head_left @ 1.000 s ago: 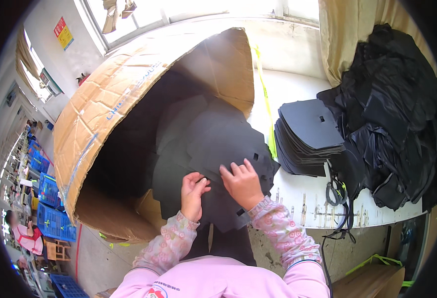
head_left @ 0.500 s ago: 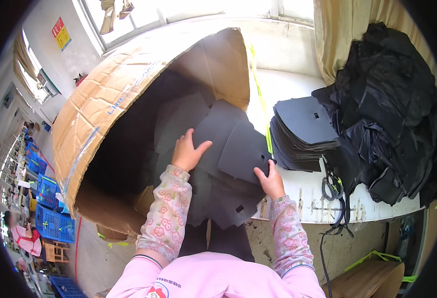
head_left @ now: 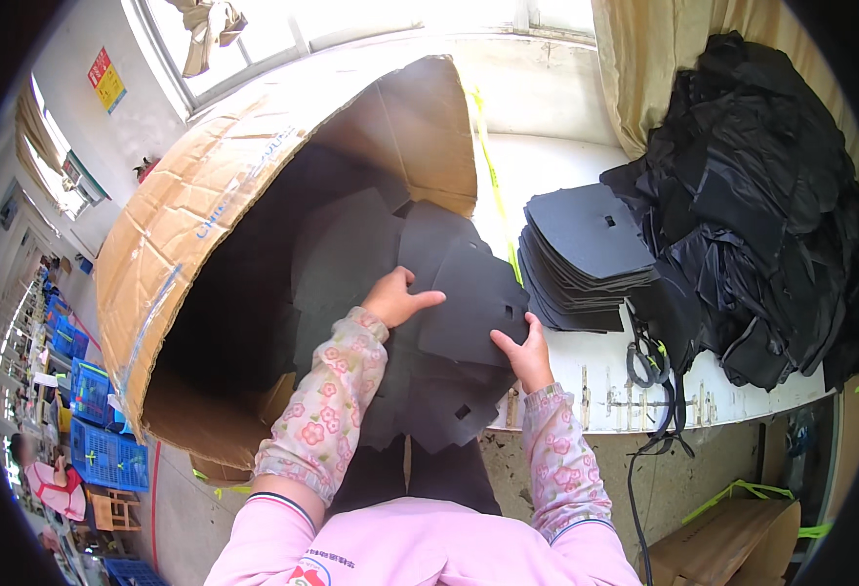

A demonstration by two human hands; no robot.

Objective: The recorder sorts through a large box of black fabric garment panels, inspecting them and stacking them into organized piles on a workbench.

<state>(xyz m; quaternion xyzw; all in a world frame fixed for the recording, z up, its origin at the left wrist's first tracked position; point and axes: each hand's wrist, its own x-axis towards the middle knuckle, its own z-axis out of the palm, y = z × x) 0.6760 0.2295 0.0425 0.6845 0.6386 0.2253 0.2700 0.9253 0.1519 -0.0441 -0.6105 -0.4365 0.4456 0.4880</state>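
Note:
Loose dark-grey sheet panels (head_left: pixel 347 259) spill from the mouth of a large cardboard box (head_left: pixel 200 186) lying on its side. My right hand (head_left: pixel 527 356) grips the right edge of one panel (head_left: pixel 464 308), thumb on top and fingers partly hidden at its edge. That panel has a small rectangular cut-out near its right side. At its left edge is my left hand (head_left: pixel 390 298), thumb stretched over the panel and apart from the forefinger; its other fingers are mostly hidden. More panels overlap beneath and hang toward my lap.
Right of my hands, a stack of similar panels (head_left: pixel 591 230) stands on the white table (head_left: pixel 586 391). Black-handled scissors (head_left: pixel 647 361) lie before it, beside a heap of black fabric (head_left: pixel 761 215). Blue crates (head_left: pixel 107 454) and a seated person (head_left: pixel 56 483) are far left.
My left hand has moved right and slightly down, bringing its thumb onto the panel. The right hand keeps its grip. The whole view has shifted slightly.

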